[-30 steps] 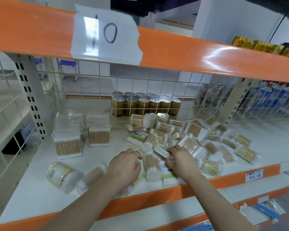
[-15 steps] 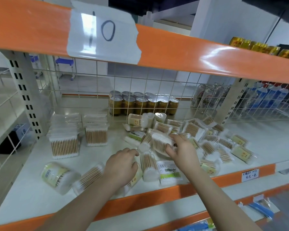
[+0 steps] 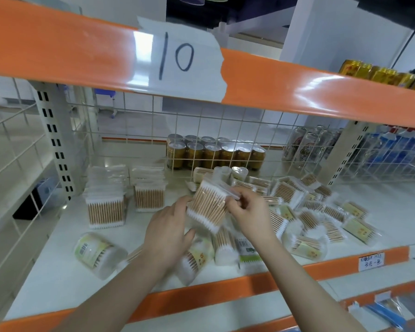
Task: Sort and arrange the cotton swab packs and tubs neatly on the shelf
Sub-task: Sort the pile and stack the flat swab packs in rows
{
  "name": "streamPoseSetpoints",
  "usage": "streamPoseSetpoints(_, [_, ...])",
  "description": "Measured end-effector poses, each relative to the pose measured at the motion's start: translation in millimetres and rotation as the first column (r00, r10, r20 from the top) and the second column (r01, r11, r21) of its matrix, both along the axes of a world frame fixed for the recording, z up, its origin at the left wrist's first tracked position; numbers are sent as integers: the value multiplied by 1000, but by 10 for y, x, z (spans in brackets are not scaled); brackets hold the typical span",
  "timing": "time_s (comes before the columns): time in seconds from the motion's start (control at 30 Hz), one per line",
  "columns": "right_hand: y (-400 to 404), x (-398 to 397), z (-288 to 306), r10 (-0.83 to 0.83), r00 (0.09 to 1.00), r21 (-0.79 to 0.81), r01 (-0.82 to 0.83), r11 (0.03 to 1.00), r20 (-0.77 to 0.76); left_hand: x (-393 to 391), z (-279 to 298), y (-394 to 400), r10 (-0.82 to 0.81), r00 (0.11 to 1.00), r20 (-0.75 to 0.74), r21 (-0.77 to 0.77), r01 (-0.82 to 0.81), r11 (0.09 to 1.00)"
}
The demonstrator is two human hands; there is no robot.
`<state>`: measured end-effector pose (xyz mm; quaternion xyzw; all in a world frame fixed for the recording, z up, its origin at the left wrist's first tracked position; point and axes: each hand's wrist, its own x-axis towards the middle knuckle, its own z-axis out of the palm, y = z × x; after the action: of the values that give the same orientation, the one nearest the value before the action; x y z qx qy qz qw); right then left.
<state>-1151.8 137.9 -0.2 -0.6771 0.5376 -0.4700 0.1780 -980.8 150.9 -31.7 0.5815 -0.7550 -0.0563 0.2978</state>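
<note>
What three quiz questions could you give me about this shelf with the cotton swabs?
1. True or false: both hands are touching one cotton swab pack.
2. Which number is written on the paper sign? A) 7 B) 10 C) 25
3. Fill in: behind the wire grid stands a group of ____.

Key:
1. True: the left hand touches its lower left side and the right hand pinches its upper right edge.
2. B
3. Cans
</note>
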Motion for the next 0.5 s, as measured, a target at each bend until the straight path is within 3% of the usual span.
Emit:
streamPoseSetpoints(0.13, [-22, 119, -54, 44, 999, 61, -45, 997, 24, 113, -64, -3, -2, 1000, -13, -69, 1, 998])
streamPoseSetpoints(0.33, [-82, 262, -114, 81, 987, 75, -71, 995, -138, 346, -161, -31, 11, 1000, 9, -159, -9, 987])
streamPoseSetpoints(0.5, [-69, 357, -56, 205, 973, 122, -192, 974, -106, 479, -175, -40, 44, 999, -22, -171, -47, 984])
